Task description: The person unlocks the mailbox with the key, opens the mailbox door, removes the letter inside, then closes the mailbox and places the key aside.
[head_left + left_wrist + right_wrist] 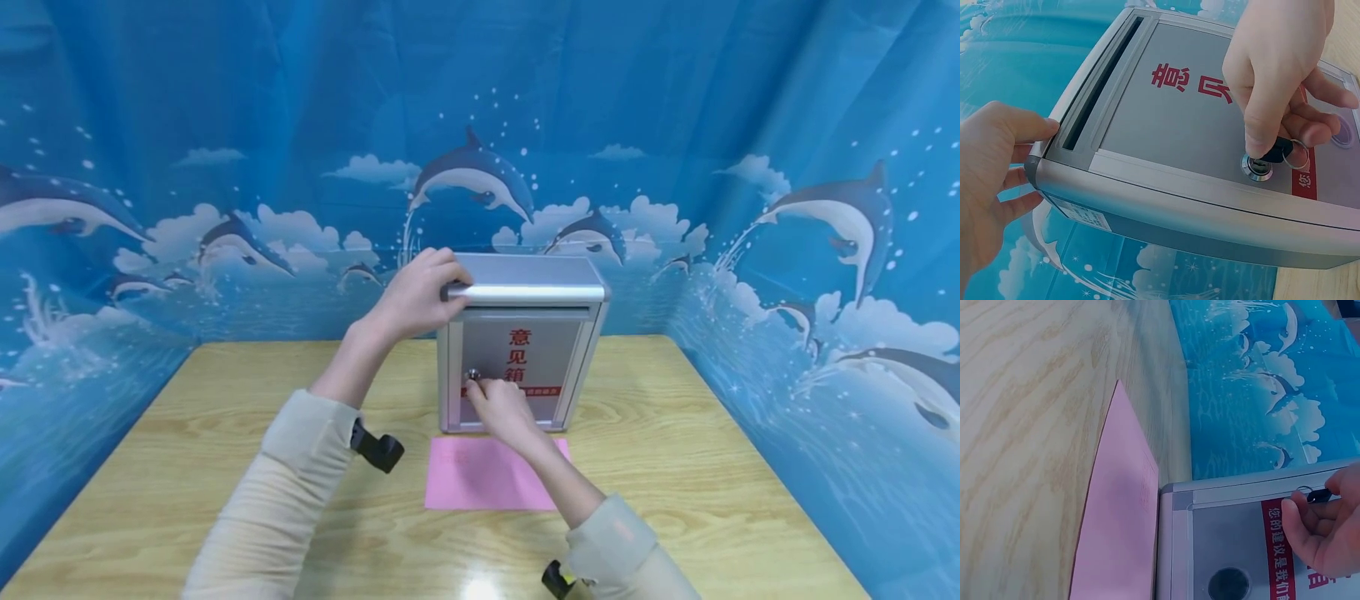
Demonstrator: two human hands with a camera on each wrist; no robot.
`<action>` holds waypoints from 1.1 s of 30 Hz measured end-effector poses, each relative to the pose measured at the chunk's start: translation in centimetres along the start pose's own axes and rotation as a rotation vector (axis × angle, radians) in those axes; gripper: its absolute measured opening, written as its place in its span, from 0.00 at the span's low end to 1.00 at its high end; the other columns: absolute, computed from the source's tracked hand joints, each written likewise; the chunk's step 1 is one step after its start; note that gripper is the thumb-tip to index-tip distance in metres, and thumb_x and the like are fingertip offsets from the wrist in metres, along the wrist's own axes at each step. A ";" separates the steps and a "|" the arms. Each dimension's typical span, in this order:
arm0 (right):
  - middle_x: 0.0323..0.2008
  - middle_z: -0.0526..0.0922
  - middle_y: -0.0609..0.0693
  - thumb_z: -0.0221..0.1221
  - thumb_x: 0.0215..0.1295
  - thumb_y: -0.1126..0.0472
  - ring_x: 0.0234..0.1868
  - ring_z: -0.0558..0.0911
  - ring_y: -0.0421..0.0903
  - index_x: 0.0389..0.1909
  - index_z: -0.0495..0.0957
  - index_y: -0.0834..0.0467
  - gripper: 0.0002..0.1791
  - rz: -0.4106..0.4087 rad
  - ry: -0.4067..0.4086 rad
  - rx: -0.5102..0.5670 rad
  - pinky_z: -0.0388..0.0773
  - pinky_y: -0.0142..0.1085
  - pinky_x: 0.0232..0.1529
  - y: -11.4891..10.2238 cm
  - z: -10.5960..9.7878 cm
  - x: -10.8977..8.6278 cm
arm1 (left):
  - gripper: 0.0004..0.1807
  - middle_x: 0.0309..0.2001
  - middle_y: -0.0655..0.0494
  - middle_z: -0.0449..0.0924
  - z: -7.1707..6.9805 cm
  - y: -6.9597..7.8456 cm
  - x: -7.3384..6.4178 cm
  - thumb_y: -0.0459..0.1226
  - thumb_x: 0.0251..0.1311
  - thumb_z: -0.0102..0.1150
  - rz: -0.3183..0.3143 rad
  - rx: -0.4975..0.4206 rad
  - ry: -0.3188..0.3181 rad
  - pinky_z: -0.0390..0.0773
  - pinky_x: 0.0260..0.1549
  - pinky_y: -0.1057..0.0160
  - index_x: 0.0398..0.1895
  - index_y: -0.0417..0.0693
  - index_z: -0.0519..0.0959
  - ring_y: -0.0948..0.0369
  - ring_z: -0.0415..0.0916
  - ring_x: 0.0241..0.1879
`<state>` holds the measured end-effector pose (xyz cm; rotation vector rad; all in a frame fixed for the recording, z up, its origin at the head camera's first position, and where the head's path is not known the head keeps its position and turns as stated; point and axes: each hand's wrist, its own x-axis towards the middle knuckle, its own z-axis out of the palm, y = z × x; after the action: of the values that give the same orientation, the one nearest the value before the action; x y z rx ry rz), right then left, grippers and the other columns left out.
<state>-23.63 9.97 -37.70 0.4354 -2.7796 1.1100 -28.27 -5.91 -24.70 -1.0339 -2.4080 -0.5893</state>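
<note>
A grey metal suggestion box with red characters on its front stands upright on the table. My left hand grips its top left corner, thumb on the front edge and fingers round the side. At the lock near the door's left edge, my right hand pinches a black-headed key with a metal ring hanging from it. How deep the key sits in the lock is hidden by the fingers. Across the top of the front runs a slot.
A pink sheet of paper lies flat on the wood-grain table, just in front of the box and partly under my right forearm. Blue dolphin-print curtains close in the back and both sides.
</note>
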 end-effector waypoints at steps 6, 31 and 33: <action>0.10 0.63 0.45 0.45 0.71 0.54 0.11 0.58 0.39 0.14 0.68 0.56 0.23 -0.024 -0.008 0.009 0.58 0.31 0.13 0.1 -0.3 0.1 | 0.09 0.39 0.51 0.74 0.0 -0.1 0.1 0.35 0.57 0.60 -0.002 0.005 0.003 0.70 0.43 0.56 0.40 0.42 0.81 0.55 0.67 0.42; 0.10 0.69 0.47 0.64 0.56 0.50 0.10 0.72 0.40 0.12 0.72 0.58 0.21 0.269 -0.052 0.438 0.79 0.47 0.25 1.2 -0.4 0.6 | 0.08 0.38 0.51 0.74 0.2 -0.1 0.1 0.34 0.56 0.60 0.010 -0.014 0.025 0.69 0.42 0.56 0.39 0.42 0.81 0.55 0.66 0.40; 0.09 0.68 0.46 0.64 0.55 0.49 0.10 0.72 0.41 0.11 0.69 0.56 0.22 0.261 -0.036 0.398 0.79 0.44 0.22 1.1 -0.4 0.6 | 0.08 0.38 0.51 0.74 0.3 -0.2 0.1 0.34 0.56 0.60 0.012 -0.014 0.025 0.69 0.42 0.56 0.39 0.42 0.81 0.55 0.66 0.40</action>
<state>-24.55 10.83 -38.00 0.1252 -2.6959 1.7413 -28.48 -5.84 -24.90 -1.0403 -2.3774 -0.6125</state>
